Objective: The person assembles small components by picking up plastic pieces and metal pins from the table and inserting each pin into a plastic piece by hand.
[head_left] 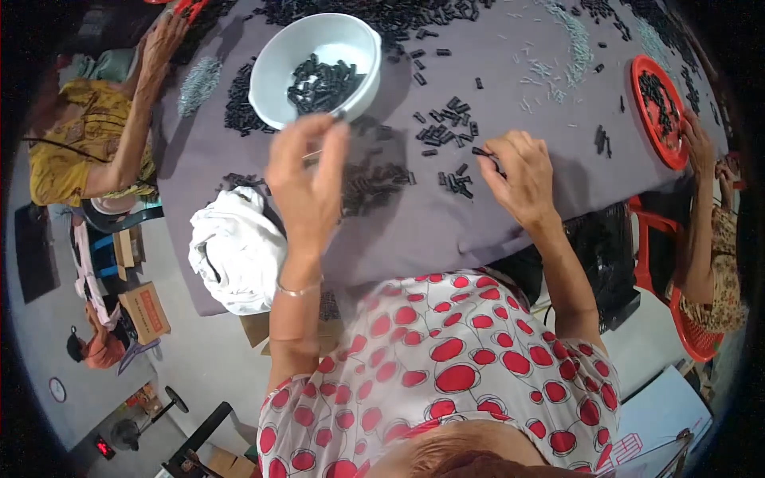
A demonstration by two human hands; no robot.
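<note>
My left hand (307, 175) is raised just in front of the white bowl (366, 48), its fingers blurred by motion. A thin light sliver shows between its fingers, and a dark spot sits at the fingertips; whether they are gripped is unclear. Inside the bowl lies a heap of short black tubular pieces (319, 84). Over the cloth on the right, my right hand (522, 175) is closed, with a small black piece (480, 151) pinched between thumb and forefinger. Loose black pieces (446, 127) lie in a small pile just left of that hand, with a smaller cluster (457, 183) nearer me.
A grey cloth (430, 227) covers the table. White crumpled fabric (237, 251) lies by my left forearm. Small silvery pins (199, 84) are heaped at left, more at far right. Two people sit at the sides, one hand touching a red tray (679, 155) at right.
</note>
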